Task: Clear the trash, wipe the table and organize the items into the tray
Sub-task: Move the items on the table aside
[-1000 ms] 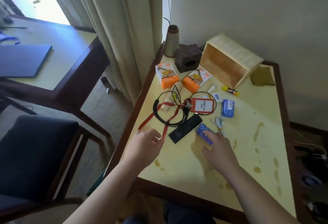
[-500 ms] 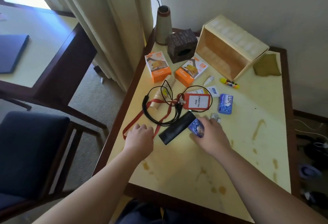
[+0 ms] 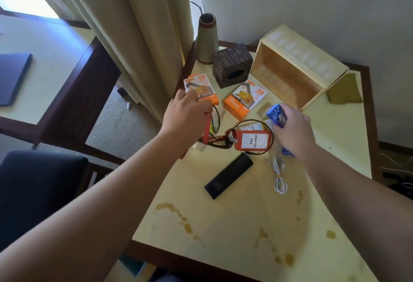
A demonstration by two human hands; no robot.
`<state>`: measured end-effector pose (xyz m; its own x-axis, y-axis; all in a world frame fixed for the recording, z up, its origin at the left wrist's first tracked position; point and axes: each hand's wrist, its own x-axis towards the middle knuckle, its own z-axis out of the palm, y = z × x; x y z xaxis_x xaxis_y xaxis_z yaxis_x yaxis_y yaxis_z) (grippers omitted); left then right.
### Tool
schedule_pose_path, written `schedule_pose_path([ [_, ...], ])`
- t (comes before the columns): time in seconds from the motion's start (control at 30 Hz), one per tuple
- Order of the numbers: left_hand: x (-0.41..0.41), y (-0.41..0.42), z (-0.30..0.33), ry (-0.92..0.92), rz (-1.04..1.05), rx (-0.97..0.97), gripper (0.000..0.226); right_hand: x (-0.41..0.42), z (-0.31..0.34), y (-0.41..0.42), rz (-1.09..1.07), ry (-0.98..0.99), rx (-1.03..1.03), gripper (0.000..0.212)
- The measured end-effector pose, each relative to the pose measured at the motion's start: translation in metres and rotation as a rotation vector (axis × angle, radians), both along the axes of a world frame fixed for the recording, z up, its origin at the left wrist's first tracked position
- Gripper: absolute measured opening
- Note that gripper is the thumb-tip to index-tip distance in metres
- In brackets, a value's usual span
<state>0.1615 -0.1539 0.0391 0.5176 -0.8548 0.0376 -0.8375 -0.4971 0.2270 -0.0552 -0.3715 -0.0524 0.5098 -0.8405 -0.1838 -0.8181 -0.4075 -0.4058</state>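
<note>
Both of my hands are up off the desk now; half a second ago they were flat down near the front edge of the clutter.

Left hand: fingers curled, pinching the red lanyard, which hangs taut from the fingers. Earlier that strap lay slack on the desk under this hand. The strap runs down to the tangle of black cord and the orange badge holder, which lies on the desk reading "PAS PELAWAT".

Right hand: closed round a blue packet, raised and carried toward the wooden tray. Before, this hand was just closing on the packet down beside the black case. Another blue thing peeks out below the wrist; I cannot tell what it is.

Black case sits exposed on the desk, with the white cable just to its right; the cable was mostly hidden behind the hand earlier.

The tray lies tipped on its side at the back right, opening facing me. An olive cloth lies at its right end. Two orange charger boxes sit in front of the dark carved box, as before; my left hand partly covers the left one.

Brown spill marks spread across the near desk.
</note>
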Motion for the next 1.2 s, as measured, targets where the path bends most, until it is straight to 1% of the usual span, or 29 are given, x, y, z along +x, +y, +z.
schedule_pose_path([
  [0.1,0.016,-0.036,0.004,0.035,-0.032,-0.064,0.019,0.013,-0.005,-0.013,0.038,0.037,0.022,0.062],
  [0.17,0.024,-0.059,0.002,0.054,-0.028,-0.079,0.019,0.015,-0.010,-0.018,0.051,0.047,0.033,0.064],
  [0.33,0.027,-0.096,-0.013,0.060,-0.014,-0.097,0.018,0.008,-0.023,-0.021,0.075,0.021,0.140,0.072],
  [0.43,0.029,-0.106,-0.027,0.106,-0.018,-0.048,0.016,-0.007,-0.021,-0.015,0.061,-0.051,0.079,0.068],
  [0.5,0.029,-0.107,-0.038,0.156,-0.002,0.006,0.016,-0.023,-0.018,-0.005,-0.013,-0.098,0.015,0.062],
  [0.57,0.028,-0.102,-0.049,0.213,0.030,0.072,0.017,-0.040,-0.020,0.008,-0.151,-0.107,-0.010,0.061],
  [0.6,0.027,-0.098,-0.053,0.242,0.046,0.103,0.020,-0.048,-0.023,0.015,-0.219,-0.084,0.005,0.064],
  [0.67,0.022,-0.088,-0.057,0.281,0.074,0.141,0.027,-0.059,-0.028,0.026,-0.287,-0.049,0.089,0.075],
  [0.73,0.016,-0.075,-0.057,0.302,0.085,0.117,0.034,-0.063,-0.030,0.032,-0.318,-0.073,0.186,0.078],
  [0.8,0.010,-0.060,-0.055,0.329,0.092,0.075,0.043,-0.062,-0.030,0.030,-0.355,-0.121,0.238,0.074],
  [0.87,0.004,-0.045,-0.054,0.342,0.100,0.087,0.047,-0.056,-0.028,0.022,-0.395,-0.150,0.256,0.068],
  [0.97,-0.005,-0.022,-0.057,0.317,0.092,0.147,0.049,-0.045,-0.022,0.008,-0.410,-0.150,0.235,0.060],
  [1.07,-0.017,-0.004,-0.057,0.294,0.096,0.220,0.057,-0.040,-0.019,-0.002,-0.358,-0.132,0.210,0.059],
  [1.13,-0.029,0.006,-0.052,0.267,0.124,0.269,0.063,-0.041,-0.016,-0.001,-0.344,-0.128,0.174,0.054],
  [1.2,-0.042,0.015,-0.045,0.241,0.183,0.293,0.068,-0.048,-0.013,0.009,-0.378,-0.125,0.161,0.052],
])
